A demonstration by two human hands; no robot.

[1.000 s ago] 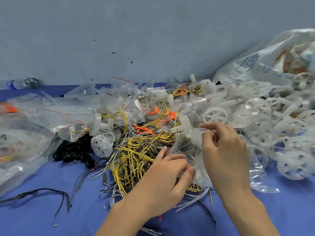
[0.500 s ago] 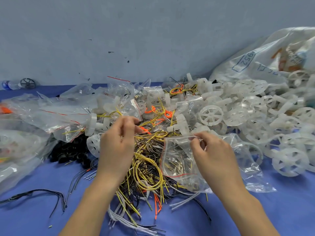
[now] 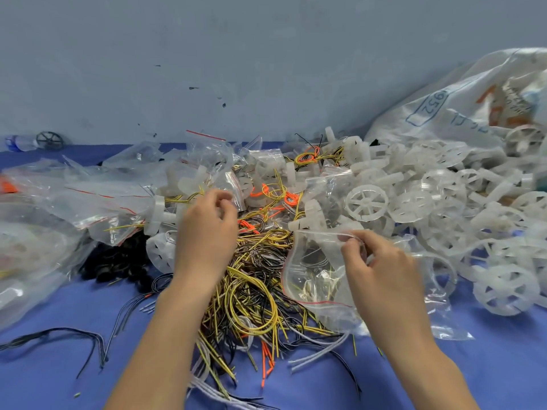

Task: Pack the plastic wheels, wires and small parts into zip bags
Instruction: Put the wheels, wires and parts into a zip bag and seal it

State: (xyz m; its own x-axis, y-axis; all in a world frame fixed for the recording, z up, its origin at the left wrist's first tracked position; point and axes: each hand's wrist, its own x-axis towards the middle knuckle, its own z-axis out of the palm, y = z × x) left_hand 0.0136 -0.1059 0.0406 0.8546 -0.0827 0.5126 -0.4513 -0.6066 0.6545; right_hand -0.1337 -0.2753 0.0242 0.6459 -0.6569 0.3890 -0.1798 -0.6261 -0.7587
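A clear zip bag [image 3: 313,279] is held up by its top edge, just above the blue table [image 3: 59,365]. That edge is pinched between the thumb and fingers of the right hand [image 3: 381,270]. A red line is seen along the bag's lower edge, and a few thin bits can be seen inside it. The bag is held right beside a big heap of wires [image 3: 251,294]. They are yellow, black, orange and white, and they are spread over the middle of the table. The left hand [image 3: 207,235] is placed over the far side of that heap. Its fingers are curled in close to the thumb, but it cannot be told if anything is pinched there. A pile of white wheels [image 3: 367,202] is stacked on the right, in front of a big white sack [image 3: 444,113]. Filled bags [image 3: 97,202] are piled on the left, and small black parts [image 3: 118,264] are heaped next to them.
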